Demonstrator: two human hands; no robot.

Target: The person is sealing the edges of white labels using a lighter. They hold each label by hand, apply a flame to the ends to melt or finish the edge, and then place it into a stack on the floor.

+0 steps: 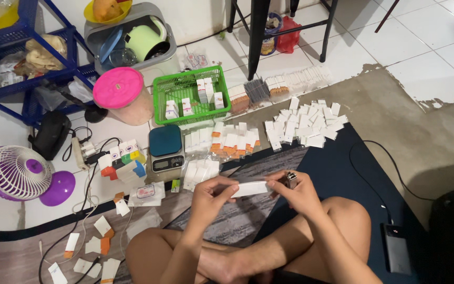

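1. Closest in: the person sits cross-legged on the floor, and both hands hold 1 small flat white cardboard carton [251, 189] just above the knees. The left hand [212, 195] pinches its left end shut-fingered, and the right hand [295, 190] is closed on the right end.
2. The right hand also has a small dark bottle-like item [291, 179] tucked against the fingers. Can't tell exactly what it is.
3. Risk as I see it: juggling 2 things in 1 hand, that little item could slip out, or the thin carton could crease if squeezed.
4. Just beyond the carton: a grey kitchen scale with a dark blue top [165, 153] off to its left, and rows of white-and-orange little boxes [230, 141] right behind it.
5. Further back from the carton: a green plastic basket [190, 94] with a few boxes inside, and a tub with a round pink lid [117, 87] beside it.
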